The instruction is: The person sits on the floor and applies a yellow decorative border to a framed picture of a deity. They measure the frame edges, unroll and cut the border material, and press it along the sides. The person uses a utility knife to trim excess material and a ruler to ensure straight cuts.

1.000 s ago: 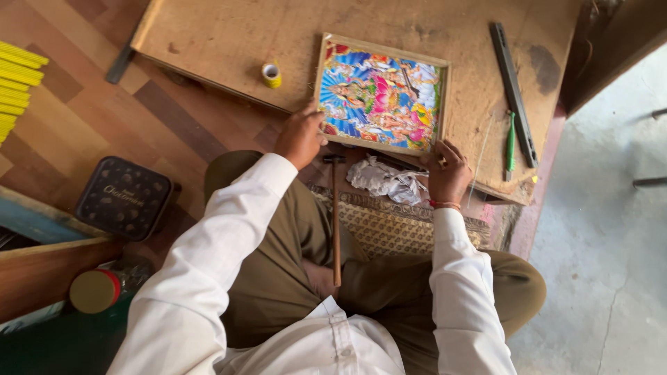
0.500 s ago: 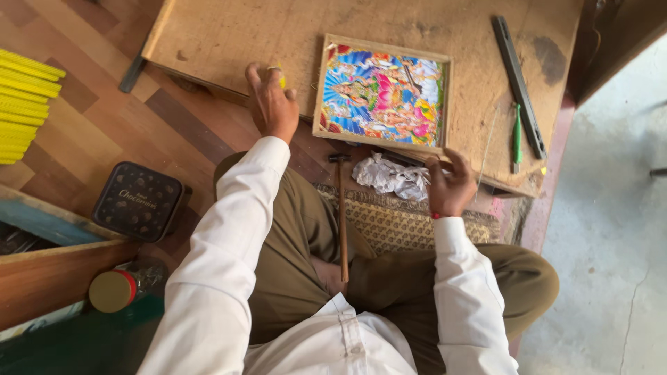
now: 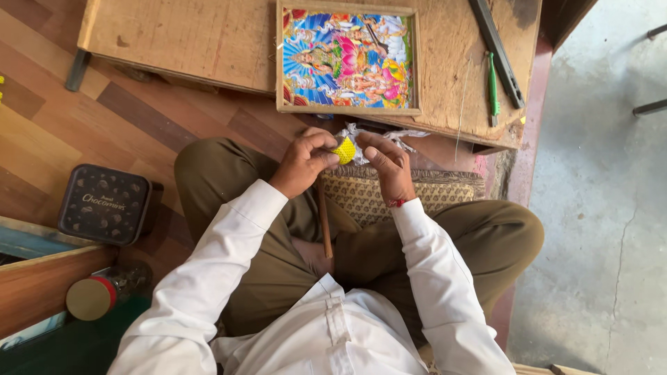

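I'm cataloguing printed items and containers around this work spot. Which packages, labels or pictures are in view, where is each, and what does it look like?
Dark tin: on the wood floor at left, rounded square, black with small pale motifs.
Framed picture: on the wooden board ahead, rectangular, pale wood frame, print in blue, pink, yellow.
Jar: lower left, lying on its side, tan lid with red band.
Yellow tape roll: small, round, between the left hand and right hand.

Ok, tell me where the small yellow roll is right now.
In the head view the small yellow roll sits centre frame, pinched between the left hand and right hand, just below the framed picture.
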`<state>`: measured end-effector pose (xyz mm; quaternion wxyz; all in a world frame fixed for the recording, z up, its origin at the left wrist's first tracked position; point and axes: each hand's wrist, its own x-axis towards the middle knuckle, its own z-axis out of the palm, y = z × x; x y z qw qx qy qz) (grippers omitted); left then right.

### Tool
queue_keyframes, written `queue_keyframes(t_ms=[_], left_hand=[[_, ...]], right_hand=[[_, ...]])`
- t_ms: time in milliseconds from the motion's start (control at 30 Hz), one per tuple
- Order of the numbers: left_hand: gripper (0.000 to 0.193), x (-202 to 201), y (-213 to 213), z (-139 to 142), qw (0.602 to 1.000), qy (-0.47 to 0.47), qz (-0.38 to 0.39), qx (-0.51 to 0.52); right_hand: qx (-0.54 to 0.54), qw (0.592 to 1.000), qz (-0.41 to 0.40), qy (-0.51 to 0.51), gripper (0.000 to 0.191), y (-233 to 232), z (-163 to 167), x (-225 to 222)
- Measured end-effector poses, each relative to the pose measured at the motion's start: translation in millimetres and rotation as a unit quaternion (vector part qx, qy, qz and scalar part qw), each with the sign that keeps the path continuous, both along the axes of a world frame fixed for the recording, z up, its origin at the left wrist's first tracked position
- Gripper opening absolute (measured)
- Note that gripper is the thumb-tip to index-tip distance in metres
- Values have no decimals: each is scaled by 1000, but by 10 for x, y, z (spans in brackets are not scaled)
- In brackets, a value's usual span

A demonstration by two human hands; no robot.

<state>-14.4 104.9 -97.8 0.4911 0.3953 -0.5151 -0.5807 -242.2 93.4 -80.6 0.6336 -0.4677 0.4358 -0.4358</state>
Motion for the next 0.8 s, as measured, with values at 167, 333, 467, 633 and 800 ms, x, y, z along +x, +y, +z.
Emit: queue_keyframes(t_ms=[167, 333, 467, 633, 800], left_hand=[[16, -66, 15, -6, 999, 9, -35, 1], [17, -38, 39, -27, 997, -56, -10, -44], [20, -21, 44, -45, 978, -164, 17, -126], [30, -86, 68, 30, 977, -199, 25, -72], [40, -126, 27, 94, 966, -247, 34, -70]], right_hand=[[22, 995, 55, -84, 44, 49, -56, -6], [32, 999, 34, -22, 35, 49, -129, 0], [3, 999, 11, -47, 19, 38, -210, 24], [0, 998, -18, -56, 10, 14, -311, 57], [-3, 998, -58, -34, 9, -7, -346, 157]])
